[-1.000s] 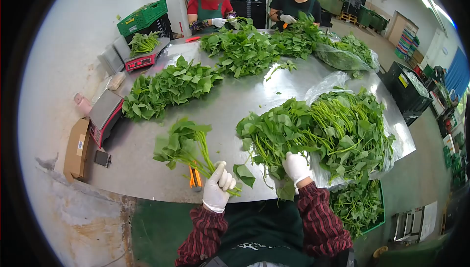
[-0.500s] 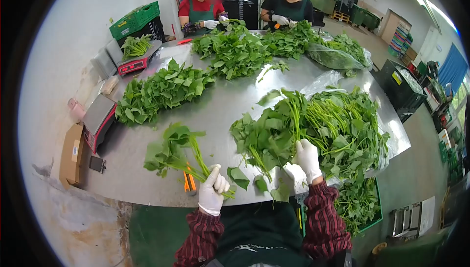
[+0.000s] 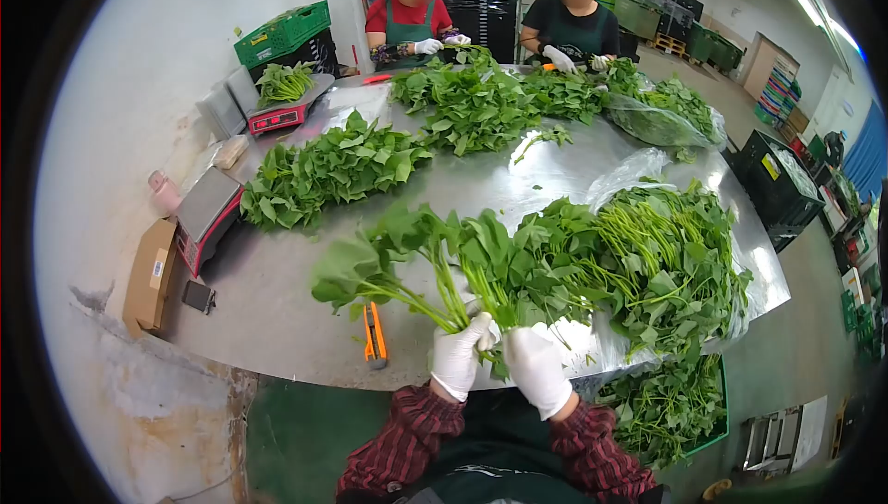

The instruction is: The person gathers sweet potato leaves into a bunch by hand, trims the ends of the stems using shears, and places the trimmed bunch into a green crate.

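Note:
White gloves cover both of my hands. My left hand [image 3: 458, 356] is closed around the stems of a bunch of leafy greens [image 3: 402, 268], whose leaves fan out to the upper left. Right beside it, my right hand [image 3: 536, 370] is closed on the lower stems of more leafy greens [image 3: 486, 268]; its fingers are partly hidden and slightly blurred. An orange utility knife [image 3: 374, 336] lies on the metal table [image 3: 305, 338] to the left of my hands. To the right spreads a large heap of leafy greens [image 3: 661, 264] on clear plastic.
A row of greens [image 3: 333, 171] lies at the left, near two red scales [image 3: 217, 213]. Two co-workers [image 3: 407, 18] in aprons handle greens across the table. A green crate [image 3: 721, 402] of greens stands below the right edge. A cardboard box [image 3: 151, 277] is at the left.
My right hand has moved left from the heap with greens in it and now meets my left hand. My left hand has shifted right with its bunch, away from the knife.

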Available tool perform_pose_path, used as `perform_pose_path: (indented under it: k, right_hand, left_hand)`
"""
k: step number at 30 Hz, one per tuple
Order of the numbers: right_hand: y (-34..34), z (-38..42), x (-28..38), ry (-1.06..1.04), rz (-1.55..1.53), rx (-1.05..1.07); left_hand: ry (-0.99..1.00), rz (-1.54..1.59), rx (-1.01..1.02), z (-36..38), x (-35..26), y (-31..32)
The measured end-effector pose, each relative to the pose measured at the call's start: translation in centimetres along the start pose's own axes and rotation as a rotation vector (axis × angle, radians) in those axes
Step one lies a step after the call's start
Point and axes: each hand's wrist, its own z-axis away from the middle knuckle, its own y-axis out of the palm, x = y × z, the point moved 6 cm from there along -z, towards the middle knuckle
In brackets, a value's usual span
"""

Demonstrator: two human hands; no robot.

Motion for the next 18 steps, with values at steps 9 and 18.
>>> perform_pose_path:
  k: [9,18]
  right_hand:
    - [-1.0,2.2,-1.5,0.237,-0.016,-0.291]
    - [-15.7,8.3,-17.0,0.893,-0.061,-0.707]
  left_hand:
    - [-0.039,0.178,0.016,1.1,1.4,0.5]
    - [-0.043,0.334,0.139,-0.3,-1.7,-3.3]
